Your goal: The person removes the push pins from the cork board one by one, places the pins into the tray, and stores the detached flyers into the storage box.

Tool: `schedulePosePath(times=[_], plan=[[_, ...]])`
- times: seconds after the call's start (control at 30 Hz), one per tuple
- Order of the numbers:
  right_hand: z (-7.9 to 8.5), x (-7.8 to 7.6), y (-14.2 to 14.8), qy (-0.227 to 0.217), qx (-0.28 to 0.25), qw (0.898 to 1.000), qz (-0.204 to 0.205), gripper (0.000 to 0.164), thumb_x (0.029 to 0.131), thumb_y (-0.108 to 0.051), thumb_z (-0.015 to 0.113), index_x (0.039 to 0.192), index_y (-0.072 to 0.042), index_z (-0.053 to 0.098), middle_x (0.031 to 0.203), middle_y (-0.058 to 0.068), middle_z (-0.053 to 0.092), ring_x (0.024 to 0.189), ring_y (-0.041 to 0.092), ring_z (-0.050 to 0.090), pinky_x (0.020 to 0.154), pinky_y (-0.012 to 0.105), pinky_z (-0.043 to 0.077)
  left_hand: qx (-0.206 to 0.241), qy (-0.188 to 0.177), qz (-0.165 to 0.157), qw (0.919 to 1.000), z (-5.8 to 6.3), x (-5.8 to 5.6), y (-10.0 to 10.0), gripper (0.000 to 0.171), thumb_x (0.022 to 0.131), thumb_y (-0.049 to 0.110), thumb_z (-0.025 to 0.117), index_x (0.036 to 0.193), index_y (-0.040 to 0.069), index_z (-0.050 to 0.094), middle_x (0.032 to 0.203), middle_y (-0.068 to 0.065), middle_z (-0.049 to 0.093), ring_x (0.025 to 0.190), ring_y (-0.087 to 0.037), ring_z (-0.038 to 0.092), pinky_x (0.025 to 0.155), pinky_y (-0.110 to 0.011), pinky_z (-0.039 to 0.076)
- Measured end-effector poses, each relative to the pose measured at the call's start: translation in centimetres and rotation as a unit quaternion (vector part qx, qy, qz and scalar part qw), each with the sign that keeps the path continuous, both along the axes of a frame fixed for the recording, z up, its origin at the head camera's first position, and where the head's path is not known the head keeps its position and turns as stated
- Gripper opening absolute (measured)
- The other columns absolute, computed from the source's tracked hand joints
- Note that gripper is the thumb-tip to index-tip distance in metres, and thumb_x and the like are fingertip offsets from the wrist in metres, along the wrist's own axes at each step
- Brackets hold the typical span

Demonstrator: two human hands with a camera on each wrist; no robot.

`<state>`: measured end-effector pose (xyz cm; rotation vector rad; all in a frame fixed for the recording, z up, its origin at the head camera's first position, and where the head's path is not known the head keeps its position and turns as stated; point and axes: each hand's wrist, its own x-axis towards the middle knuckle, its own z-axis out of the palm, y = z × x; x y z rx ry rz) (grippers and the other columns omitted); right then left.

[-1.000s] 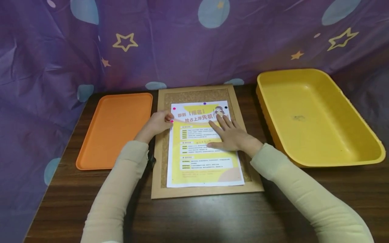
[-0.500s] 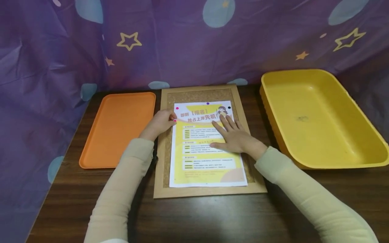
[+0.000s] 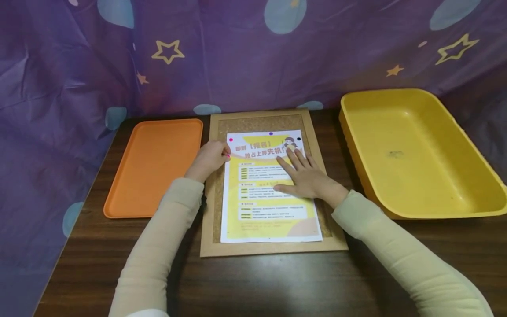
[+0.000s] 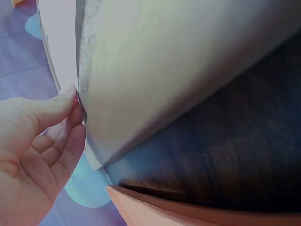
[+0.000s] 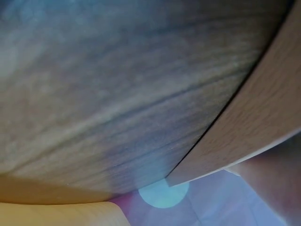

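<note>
My left hand (image 3: 207, 159) is at the upper left edge of a printed yellow-and-white poster (image 3: 273, 222). Its thumb and fingertips pinch a small pink pushpin (image 3: 228, 156) there, and in the left wrist view the pin (image 4: 76, 100) is mostly covered by them. Flat on the poster's right half lies my right hand (image 3: 306, 179), fingers spread. Under the sheet is a wood-framed cork board (image 3: 273, 250). Along the poster's top are another pink pushpin (image 3: 231, 139), a purple one (image 3: 271, 133) and a black one (image 3: 299, 138).
An orange tray (image 3: 154, 169) lies left of the board on the dark wooden table (image 3: 253, 286). To the right stands a deep yellow bin (image 3: 420, 154). A purple curtain (image 3: 233, 66) with stars hangs behind the table.
The head view has shifted slightly. My left hand stays at the same pink pushpin, its fingers a little further over it. My right hand keeps its place on the poster.
</note>
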<state>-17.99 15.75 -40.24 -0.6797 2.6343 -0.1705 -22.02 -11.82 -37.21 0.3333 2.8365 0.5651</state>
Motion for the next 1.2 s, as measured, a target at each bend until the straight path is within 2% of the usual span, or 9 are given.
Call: schedulePosePath(times=[0.17,0.37,0.53,0.67,0.77,0.93,1.2], plan=[[-0.1,-0.1,-0.1,0.002,0.001,1.0,0.002,0.089,0.09,-0.073,0.031,0.154,-0.024,-0.006,0.159,0.011,-0.021,0.147,0.035,-0.017,0.118,0.059,-0.006,-0.004,-0.002,-0.017,0.9998,0.2,-0.1,-0.2,0.021,0.094,0.01,0.059,0.112,0.002,0.068,0.114,-0.014,0.068,0.107,-0.027,0.063,0.093,-0.038,0.05],[-0.1,-0.1,-0.1,0.003,0.001,1.0,0.002,0.089,0.089,-0.073,0.031,0.154,-0.024,-0.006,0.159,0.011,-0.021,0.147,0.034,-0.017,0.118,0.058,-0.007,-0.029,-0.021,-0.037,0.9986,1.0,-0.2,-0.4,0.023,0.096,0.01,0.055,0.115,0.004,0.067,0.118,-0.014,0.067,0.109,-0.027,0.062,0.094,-0.04,0.05],[-0.1,-0.1,-0.1,0.002,0.0,1.0,0.002,0.089,0.09,-0.073,0.031,0.154,-0.024,-0.006,0.159,0.011,-0.022,0.147,0.034,-0.017,0.118,0.058,-0.007,-0.041,-0.035,-0.047,0.9974,1.3,-0.3,-0.3,0.024,0.096,0.01,0.053,0.117,0.004,0.066,0.115,-0.014,0.068,0.089,-0.023,0.068,0.093,-0.04,0.05],[0.0,0.0,-0.1,0.002,0.002,1.0,0.001,0.089,0.09,-0.072,0.031,0.154,-0.024,-0.006,0.159,0.011,-0.022,0.147,0.035,-0.017,0.118,0.058,-0.007,-0.05,-0.044,-0.052,0.9964,1.3,-0.4,-0.3,0.024,0.097,0.011,0.052,0.116,0.004,0.065,0.112,-0.013,0.069,0.072,-0.018,0.069,0.093,-0.04,0.05],[0.0,0.0,-0.1,0.002,0.001,1.0,0.0,0.088,0.09,-0.072,0.032,0.154,-0.024,-0.006,0.159,0.011,-0.021,0.147,0.035,-0.017,0.118,0.058,-0.007,-0.048,-0.055,-0.045,0.9964,1.2,-0.5,-0.3,0.024,0.097,0.012,0.052,0.116,0.004,0.065,0.11,-0.012,0.068,0.07,-0.016,0.067,0.093,-0.04,0.05],[0.0,-0.1,-0.1,0.001,0.003,1.0,0.0,0.088,0.09,-0.072,0.031,0.154,-0.025,-0.007,0.159,0.011,-0.022,0.147,0.034,-0.017,0.118,0.057,-0.007,-0.021,-0.075,-0.024,0.9967,0.9,-0.5,-0.4,0.026,0.095,0.013,0.051,0.116,0.004,0.063,0.11,-0.012,0.067,0.068,-0.015,0.065,0.092,-0.039,0.05],[-0.1,-0.1,0.0,0.004,0.0,1.0,0.0,0.089,0.09,-0.072,0.032,0.154,-0.024,-0.006,0.159,0.011,-0.021,0.147,0.035,-0.017,0.118,0.058,-0.008,0.01,-0.078,-0.012,0.9968,0.5,-0.4,-0.5,0.026,0.093,0.012,0.049,0.115,0.003,0.061,0.098,-0.011,0.067,0.061,-0.013,0.062,0.092,-0.039,0.05]])
